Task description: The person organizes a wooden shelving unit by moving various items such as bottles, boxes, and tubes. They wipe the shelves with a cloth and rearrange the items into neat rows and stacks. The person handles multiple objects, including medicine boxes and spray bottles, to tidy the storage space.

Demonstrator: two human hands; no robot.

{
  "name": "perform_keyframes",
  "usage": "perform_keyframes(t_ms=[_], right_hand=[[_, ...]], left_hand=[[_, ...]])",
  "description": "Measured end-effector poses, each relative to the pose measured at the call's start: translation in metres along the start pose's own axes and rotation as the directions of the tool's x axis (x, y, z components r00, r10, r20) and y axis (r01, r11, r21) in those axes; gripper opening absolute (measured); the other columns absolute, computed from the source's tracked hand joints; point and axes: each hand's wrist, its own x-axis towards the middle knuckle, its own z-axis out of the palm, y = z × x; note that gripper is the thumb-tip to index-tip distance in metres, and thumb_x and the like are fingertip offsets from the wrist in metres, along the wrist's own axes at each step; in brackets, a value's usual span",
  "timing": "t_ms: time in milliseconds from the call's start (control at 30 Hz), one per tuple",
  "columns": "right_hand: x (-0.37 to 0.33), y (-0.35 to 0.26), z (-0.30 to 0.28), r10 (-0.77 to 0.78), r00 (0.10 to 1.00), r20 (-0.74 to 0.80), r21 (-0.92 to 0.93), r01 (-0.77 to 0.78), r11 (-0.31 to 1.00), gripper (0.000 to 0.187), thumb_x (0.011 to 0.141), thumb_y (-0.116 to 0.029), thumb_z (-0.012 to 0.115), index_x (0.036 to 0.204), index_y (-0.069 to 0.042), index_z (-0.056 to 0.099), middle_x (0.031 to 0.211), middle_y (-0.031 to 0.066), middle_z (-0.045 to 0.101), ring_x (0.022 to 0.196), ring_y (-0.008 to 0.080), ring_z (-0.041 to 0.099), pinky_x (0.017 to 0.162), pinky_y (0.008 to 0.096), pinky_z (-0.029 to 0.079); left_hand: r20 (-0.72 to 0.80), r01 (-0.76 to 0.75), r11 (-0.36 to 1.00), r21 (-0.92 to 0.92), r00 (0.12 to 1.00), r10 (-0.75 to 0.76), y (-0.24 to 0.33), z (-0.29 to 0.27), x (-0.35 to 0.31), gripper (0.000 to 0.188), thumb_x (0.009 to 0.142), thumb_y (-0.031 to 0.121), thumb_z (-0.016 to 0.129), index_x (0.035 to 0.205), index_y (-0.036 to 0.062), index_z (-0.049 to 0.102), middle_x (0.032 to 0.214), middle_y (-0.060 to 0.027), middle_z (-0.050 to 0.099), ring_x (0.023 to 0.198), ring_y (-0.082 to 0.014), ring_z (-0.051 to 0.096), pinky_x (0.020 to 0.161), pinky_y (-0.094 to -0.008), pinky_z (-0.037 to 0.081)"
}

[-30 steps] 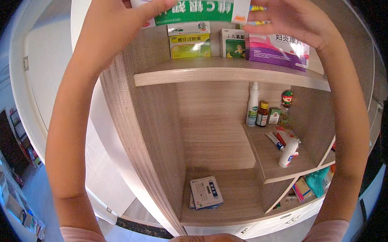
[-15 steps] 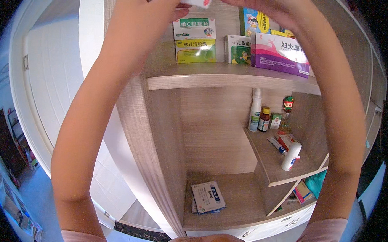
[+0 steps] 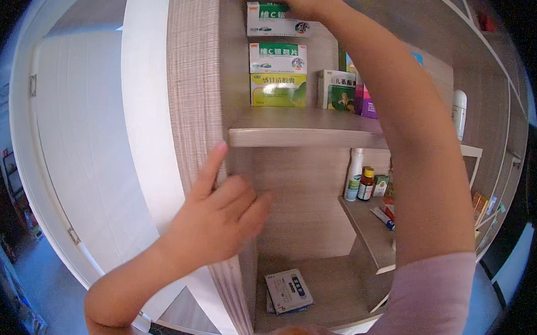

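At the top of the upper shelf, my right hand (image 3: 302,2) grips the upper edge of a white and green medicine box (image 3: 276,25). This box hangs a little above a matching white and green box (image 3: 278,61), with a narrow gap between them. Below that matching box, a yellow-green medicine box (image 3: 278,91) rests on the shelf board. My left hand (image 3: 221,216) is lower, in front of the cabinet's left upright, empty and slightly blurred. Its index finger points up near the shelf's left end, and the other fingers are loosely bent and apart.
A dark green and white box (image 3: 339,93) stands right of the stack, beside a purple box (image 3: 368,106) partly behind my right arm. Below are a white spray bottle (image 3: 355,177), a brown bottle (image 3: 366,187) and flat packs (image 3: 289,290). The shelf edge (image 3: 306,138) juts out.
The white and green box has come down above the stack in my right hand. My left hand has left the top and dropped to the cabinet's left upright. The view has shifted slightly.
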Motion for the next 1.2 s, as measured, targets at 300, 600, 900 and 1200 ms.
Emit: perform_keyframes(t_ms=[300, 600, 900, 1200], right_hand=[[0.038, 0.005, 0.021, -0.150, 0.977, 0.151, -0.395, 0.199, 0.897, 0.034, 0.071, -0.021, 0.063, 0.101, -0.007, 0.061, 0.096, 0.0165, 0.063, 0.089, 0.0327, 0.060, 0.076, 0.0403, 0.049], [0.026, -0.004, 0.044, -0.051, 0.996, 0.075, -0.320, 0.072, 0.945, 0.038, 0.077, -0.007, 0.062, 0.114, -0.010, 0.055, 0.102, 0.0154, 0.062, 0.094, 0.0293, 0.060, 0.082, 0.0405, 0.049], [0.032, -0.003, 0.082, 0.149, 0.986, 0.079, -0.188, -0.132, 0.973, 0.046, 0.082, -0.016, 0.059, 0.125, -0.013, 0.044, 0.108, 0.0196, 0.058, 0.100, 0.0311, 0.058, 0.085, 0.0428, 0.048], [0.030, -0.013, 0.121, 0.074, 0.996, 0.050, -0.246, -0.059, 0.968, 0.062, 0.076, -0.027, 0.066, 0.131, -0.018, 0.038, 0.125, 0.0201, 0.043, 0.108, 0.0389, 0.050, 0.090, 0.0450, 0.044]], left_hand=[[-0.237, -0.029, 1.000, -0.010, 0.971, 0.026, -0.001, 0.011, -0.006, 0.012, 0.068, 0.015, 0.059, 0.074, 0.0050, 0.058, 0.060, -0.0009, 0.036, 0.069, -0.0145, 0.045, 0.105, -0.0517, 0.027], [-0.264, -0.051, 0.998, -0.031, 0.964, 0.041, -0.003, 0.012, -0.007, 0.009, 0.067, 0.012, 0.059, 0.071, 0.0050, 0.057, 0.059, -0.0009, 0.036, 0.068, -0.0142, 0.045, 0.104, -0.0505, 0.029], [-0.161, -0.042, 0.999, -0.020, 0.986, 0.038, -0.003, 0.011, -0.010, 0.018, 0.062, 0.015, 0.065, 0.079, 0.0093, 0.062, 0.064, 0.0005, 0.051, 0.075, -0.0156, 0.051, 0.105, -0.0561, 0.023], [-0.187, -0.029, 0.998, -0.061, 0.982, 0.017, -0.002, 0.015, -0.011, 0.019, 0.062, 0.016, 0.065, 0.080, 0.0106, 0.063, 0.065, 0.0013, 0.052, 0.075, -0.0155, 0.051, 0.105, -0.0550, 0.023]])
